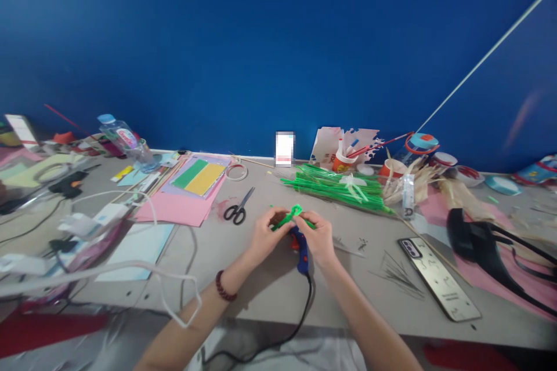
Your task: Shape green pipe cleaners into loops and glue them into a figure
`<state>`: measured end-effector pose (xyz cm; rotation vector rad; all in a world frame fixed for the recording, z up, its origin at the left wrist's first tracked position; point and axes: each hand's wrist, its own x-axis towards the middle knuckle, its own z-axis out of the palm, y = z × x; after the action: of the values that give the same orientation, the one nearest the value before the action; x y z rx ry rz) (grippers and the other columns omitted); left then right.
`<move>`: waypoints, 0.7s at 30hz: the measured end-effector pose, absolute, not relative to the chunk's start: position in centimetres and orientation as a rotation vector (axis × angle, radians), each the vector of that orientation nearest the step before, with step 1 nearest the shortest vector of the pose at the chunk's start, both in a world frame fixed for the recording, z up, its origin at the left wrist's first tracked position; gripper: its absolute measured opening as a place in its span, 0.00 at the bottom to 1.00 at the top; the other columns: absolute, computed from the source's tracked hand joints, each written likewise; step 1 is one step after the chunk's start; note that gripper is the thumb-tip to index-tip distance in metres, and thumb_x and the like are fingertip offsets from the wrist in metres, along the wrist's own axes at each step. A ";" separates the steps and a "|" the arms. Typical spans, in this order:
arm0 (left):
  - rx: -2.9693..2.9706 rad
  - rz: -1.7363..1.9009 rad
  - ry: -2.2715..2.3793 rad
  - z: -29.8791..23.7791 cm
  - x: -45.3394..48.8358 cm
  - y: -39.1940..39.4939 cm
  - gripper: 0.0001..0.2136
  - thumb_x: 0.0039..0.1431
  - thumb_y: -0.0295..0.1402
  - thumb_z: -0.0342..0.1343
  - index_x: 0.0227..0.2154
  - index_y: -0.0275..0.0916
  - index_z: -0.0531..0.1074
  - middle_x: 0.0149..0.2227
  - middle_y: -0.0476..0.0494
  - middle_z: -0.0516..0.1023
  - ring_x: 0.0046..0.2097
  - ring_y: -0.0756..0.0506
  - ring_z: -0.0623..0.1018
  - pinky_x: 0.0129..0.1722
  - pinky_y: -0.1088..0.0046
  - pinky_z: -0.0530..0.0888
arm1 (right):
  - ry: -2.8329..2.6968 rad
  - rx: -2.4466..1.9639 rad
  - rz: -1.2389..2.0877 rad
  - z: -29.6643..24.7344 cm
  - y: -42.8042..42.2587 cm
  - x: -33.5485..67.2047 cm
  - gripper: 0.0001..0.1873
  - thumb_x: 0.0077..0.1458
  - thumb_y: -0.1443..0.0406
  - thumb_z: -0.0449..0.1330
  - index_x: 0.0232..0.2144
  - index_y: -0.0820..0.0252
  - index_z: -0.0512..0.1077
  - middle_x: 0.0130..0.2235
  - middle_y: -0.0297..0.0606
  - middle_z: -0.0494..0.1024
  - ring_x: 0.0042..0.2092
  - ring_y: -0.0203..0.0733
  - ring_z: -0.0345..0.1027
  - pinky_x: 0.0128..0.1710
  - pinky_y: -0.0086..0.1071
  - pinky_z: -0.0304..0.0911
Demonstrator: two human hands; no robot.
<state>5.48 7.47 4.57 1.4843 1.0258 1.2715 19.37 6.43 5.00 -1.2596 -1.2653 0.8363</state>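
Both of my hands are at the middle of the desk, closed on a bent green pipe cleaner (296, 210) with a small loop at its top. My left hand (264, 235) pinches it from one side, and my right hand (317, 237) grips it from the other. Below and between the hands, a blue glue gun (302, 262) lies on the desk, its front part hidden by my fingers. Its black cord runs down over the desk's front edge. Behind my hands is a bundle of green pipe cleaners (335, 188) in clear wrapping.
Black-handled scissors (237, 211) and a roll of tape (236, 171) lie to the left, beside pink paper (174, 208). White cables (130, 269) cross the left side. To the right are thin dark wires (402, 275), a phone (441, 281) and a red cup (343, 161) with pens.
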 end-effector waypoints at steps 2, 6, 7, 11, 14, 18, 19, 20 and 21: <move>1.743 1.343 1.066 4.2 5.3 7.4 0.08 0.53 0.34 0.57 0.36 0.40 0.73 0.36 0.43 0.77 0.37 0.47 0.74 0.39 0.70 0.70 | -1.250 -1.275 0.810 4.9 6.4 19.3 0.11 0.47 0.60 0.59 0.20 0.60 0.73 0.22 0.34 0.71 0.27 0.38 0.64 0.30 0.30 0.59; 2.016 1.386 1.053 4.0 5.1 7.3 0.08 0.59 0.31 0.49 0.36 0.40 0.73 0.34 0.41 0.77 0.36 0.46 0.75 0.38 0.70 0.69 | -1.233 -1.282 0.849 4.7 6.4 19.3 0.10 0.46 0.60 0.61 0.21 0.60 0.72 0.22 0.32 0.69 0.27 0.36 0.62 0.29 0.30 0.57; 2.046 1.380 1.066 4.2 5.1 7.3 0.08 0.59 0.31 0.49 0.36 0.40 0.73 0.34 0.41 0.77 0.36 0.46 0.74 0.37 0.70 0.69 | -1.235 -1.277 0.861 4.7 6.4 19.3 0.10 0.46 0.60 0.61 0.21 0.60 0.72 0.23 0.31 0.69 0.27 0.36 0.62 0.29 0.29 0.57; 2.086 1.356 1.122 4.7 5.0 7.5 0.09 0.60 0.32 0.46 0.35 0.39 0.72 0.32 0.41 0.75 0.34 0.46 0.73 0.36 0.70 0.68 | -1.282 -1.264 0.817 5.0 6.3 19.2 0.10 0.48 0.60 0.60 0.22 0.60 0.72 0.23 0.31 0.67 0.27 0.35 0.59 0.29 0.29 0.55; 2.151 1.310 1.145 4.8 4.9 7.6 0.09 0.60 0.31 0.45 0.34 0.39 0.72 0.31 0.41 0.74 0.35 0.46 0.72 0.37 0.70 0.67 | -1.322 -1.266 0.735 5.2 6.2 19.1 0.09 0.50 0.61 0.58 0.22 0.59 0.71 0.23 0.30 0.64 0.27 0.35 0.58 0.29 0.29 0.54; 2.131 1.308 1.138 4.9 4.9 7.5 0.09 0.60 0.32 0.46 0.33 0.39 0.72 0.31 0.41 0.73 0.35 0.45 0.72 0.38 0.70 0.67 | -1.365 -1.259 0.622 5.2 5.9 18.9 0.09 0.51 0.64 0.58 0.22 0.59 0.70 0.22 0.29 0.62 0.27 0.35 0.57 0.28 0.29 0.53; 2.076 1.315 1.121 5.0 5.0 7.4 0.09 0.60 0.32 0.46 0.33 0.38 0.71 0.31 0.41 0.73 0.36 0.45 0.72 0.38 0.70 0.67 | -1.364 -1.254 0.612 5.2 5.9 18.9 0.08 0.51 0.64 0.58 0.22 0.59 0.70 0.23 0.29 0.62 0.27 0.35 0.57 0.28 0.29 0.53; 2.006 1.314 1.099 5.2 5.1 7.4 0.09 0.60 0.33 0.47 0.33 0.38 0.71 0.32 0.41 0.73 0.36 0.46 0.72 0.38 0.70 0.68 | -1.361 -1.249 0.611 5.2 5.9 18.9 0.08 0.51 0.64 0.58 0.23 0.59 0.71 0.23 0.29 0.62 0.27 0.35 0.57 0.28 0.29 0.54; 1.919 1.307 1.078 5.3 5.2 7.4 0.09 0.59 0.34 0.47 0.32 0.37 0.71 0.32 0.41 0.72 0.35 0.46 0.72 0.38 0.70 0.68 | -1.357 -1.245 0.614 5.2 5.8 18.9 0.07 0.51 0.64 0.58 0.23 0.59 0.71 0.23 0.29 0.63 0.27 0.35 0.58 0.28 0.29 0.54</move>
<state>5.24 7.37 5.29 1.9188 1.0780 1.3065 18.88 5.83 5.19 -1.2446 -1.3566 0.6143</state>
